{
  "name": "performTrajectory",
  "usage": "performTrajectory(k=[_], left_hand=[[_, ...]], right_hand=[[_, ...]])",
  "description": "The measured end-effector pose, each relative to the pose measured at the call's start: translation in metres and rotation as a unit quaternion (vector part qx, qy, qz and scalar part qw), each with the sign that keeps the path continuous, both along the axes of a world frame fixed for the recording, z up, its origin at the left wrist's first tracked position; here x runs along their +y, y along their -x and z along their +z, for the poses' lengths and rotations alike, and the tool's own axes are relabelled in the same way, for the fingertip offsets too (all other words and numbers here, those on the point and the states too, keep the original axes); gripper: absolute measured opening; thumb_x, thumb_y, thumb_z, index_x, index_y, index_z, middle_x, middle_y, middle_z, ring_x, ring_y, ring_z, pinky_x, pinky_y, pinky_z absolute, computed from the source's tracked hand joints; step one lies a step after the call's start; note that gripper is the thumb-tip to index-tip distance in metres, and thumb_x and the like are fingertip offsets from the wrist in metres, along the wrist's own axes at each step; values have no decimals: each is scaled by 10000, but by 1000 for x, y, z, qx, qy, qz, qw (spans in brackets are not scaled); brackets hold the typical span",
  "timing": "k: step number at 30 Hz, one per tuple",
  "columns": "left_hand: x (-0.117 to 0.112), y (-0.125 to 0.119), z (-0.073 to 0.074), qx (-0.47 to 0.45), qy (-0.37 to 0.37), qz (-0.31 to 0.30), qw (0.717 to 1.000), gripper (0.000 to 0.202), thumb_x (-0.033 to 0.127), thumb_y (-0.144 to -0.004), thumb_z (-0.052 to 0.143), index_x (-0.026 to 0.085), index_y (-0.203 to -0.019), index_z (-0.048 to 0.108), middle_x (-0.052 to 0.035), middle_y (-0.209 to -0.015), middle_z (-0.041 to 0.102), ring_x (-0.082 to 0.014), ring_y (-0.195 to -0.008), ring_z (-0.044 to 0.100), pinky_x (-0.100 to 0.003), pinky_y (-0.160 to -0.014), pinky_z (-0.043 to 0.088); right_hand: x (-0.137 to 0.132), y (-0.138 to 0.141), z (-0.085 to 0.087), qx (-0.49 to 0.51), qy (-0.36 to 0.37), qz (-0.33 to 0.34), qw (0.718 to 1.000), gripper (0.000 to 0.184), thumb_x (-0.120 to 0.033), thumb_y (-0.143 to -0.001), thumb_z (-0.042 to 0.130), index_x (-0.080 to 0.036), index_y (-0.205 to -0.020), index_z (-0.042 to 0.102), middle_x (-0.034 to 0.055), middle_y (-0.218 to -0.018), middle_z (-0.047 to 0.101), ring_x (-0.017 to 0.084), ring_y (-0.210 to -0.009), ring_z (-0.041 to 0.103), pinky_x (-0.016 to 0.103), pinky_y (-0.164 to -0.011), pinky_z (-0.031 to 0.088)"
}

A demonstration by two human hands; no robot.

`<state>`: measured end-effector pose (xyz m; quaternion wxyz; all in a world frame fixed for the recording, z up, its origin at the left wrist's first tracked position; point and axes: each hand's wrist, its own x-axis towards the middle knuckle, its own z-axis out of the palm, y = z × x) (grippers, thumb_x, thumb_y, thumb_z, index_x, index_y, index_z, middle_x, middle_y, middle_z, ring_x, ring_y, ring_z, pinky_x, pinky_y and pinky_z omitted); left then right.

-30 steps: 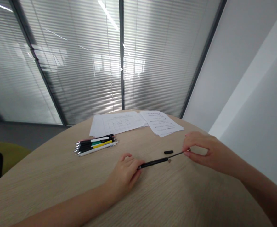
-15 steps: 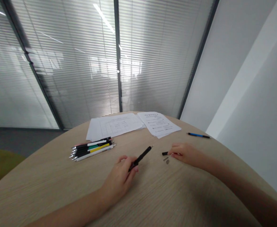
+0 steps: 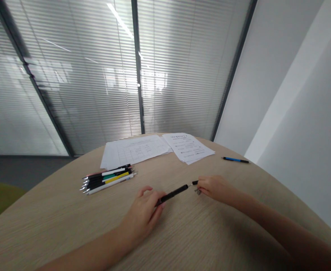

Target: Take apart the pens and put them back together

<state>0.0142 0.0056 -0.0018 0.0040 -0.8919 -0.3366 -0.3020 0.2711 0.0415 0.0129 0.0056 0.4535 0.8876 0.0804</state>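
Note:
My left hand [image 3: 144,209] is closed around a black pen [image 3: 176,192], held low over the table and slanting up to the right. A thin pale tip sticks out of its far end. Just beyond that tip, a short black pen piece [image 3: 195,182] pokes out from the fingertips of my right hand [image 3: 214,188], which is pinched on it. Small grey metal parts [image 3: 198,191] lie under those fingers, partly hidden; their kind is too small to make out.
A bundle of pens [image 3: 109,180] in black, white, green and yellow lies at the left. Printed sheets [image 3: 134,148] rest at the back, with more printed paper [image 3: 188,146] beside them. A blue and black pen [image 3: 235,160] lies near the table's [image 3: 92,226] right edge.
The black pen in my left hand has tilted down and its tip moved right, close to the black piece. My right hand has shifted slightly left and down, partly covering the metal parts.

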Motion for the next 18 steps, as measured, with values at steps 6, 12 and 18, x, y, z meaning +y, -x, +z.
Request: performTrajectory(k=[6, 12, 18], left_hand=[[0, 1, -4, -3, -2, -7, 1000, 176, 140, -802, 371, 201, -956, 430, -5, -762, 631, -161, -694, 585, -396, -831, 379], [-1, 0, -3, -10, -14, -15, 1000, 158, 140, -803, 373, 199, -936, 436, 1, -737, 627, -155, -675, 587, -386, -817, 379], [-3, -2, 0, -2, -28, -22, 999, 166, 128, -796, 360, 189, -927, 441, -6, -715, 631, -156, -651, 589, -391, -800, 387]], right_hand=[[-8, -9, 32, 35, -18, -27, 999, 153, -122, -765, 460, -137, -735, 610, 49, -727, 640, 143, -631, 584, 220, -540, 385], [-53, 0, 85, 213, -74, 31, 974, 115, -135, -730, 482, -174, -721, 591, -22, -575, 589, 72, -453, 496, 170, -436, 362], [-78, 15, 86, 255, -128, 133, 949, 170, -157, -801, 413, -168, -710, 557, -2, -621, 589, 61, -477, 485, 154, -443, 374]])
